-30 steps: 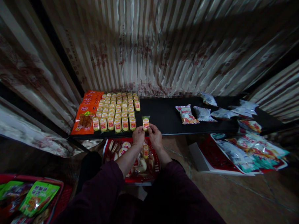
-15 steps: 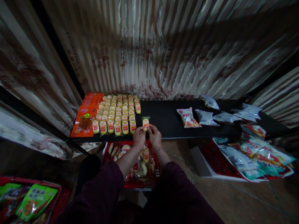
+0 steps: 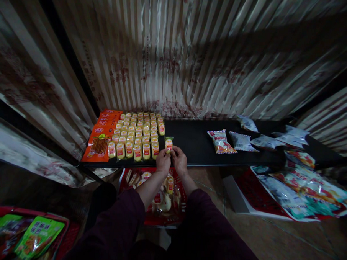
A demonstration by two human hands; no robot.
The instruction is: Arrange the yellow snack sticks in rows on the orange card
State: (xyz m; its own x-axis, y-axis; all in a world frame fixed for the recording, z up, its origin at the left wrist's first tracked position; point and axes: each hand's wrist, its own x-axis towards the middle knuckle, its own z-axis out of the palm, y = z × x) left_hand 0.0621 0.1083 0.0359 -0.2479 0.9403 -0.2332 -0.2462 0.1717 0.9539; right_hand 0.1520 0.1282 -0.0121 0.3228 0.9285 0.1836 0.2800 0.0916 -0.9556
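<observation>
Both of my hands meet at the front edge of a black shelf [image 3: 195,148], closed around the lower end of one small yellow snack pack [image 3: 168,144] with a red and white label. My left hand [image 3: 163,161] pinches its left side, and my right hand [image 3: 179,160] pinches its right side. The pack is upright, label facing me. Just left of it, rows of similar yellow packs [image 3: 137,152] stand close together on the shelf. Orange packets [image 3: 99,144] lie overlapped at the shelf's left end.
A red box [image 3: 165,221] of wrapped snacks sits below the shelf. White-and-red bags [image 3: 221,141] and paler bags [image 3: 266,141] lie on the shelf's right part. Larger bags [image 3: 309,185] fill a box at lower right. A red basket [image 3: 66,227] holds green bags at lower left.
The view has shifted slightly, so the shelf and its goods appear a little lower. Both hands still hold the same yellow pack at nearly the same place.
</observation>
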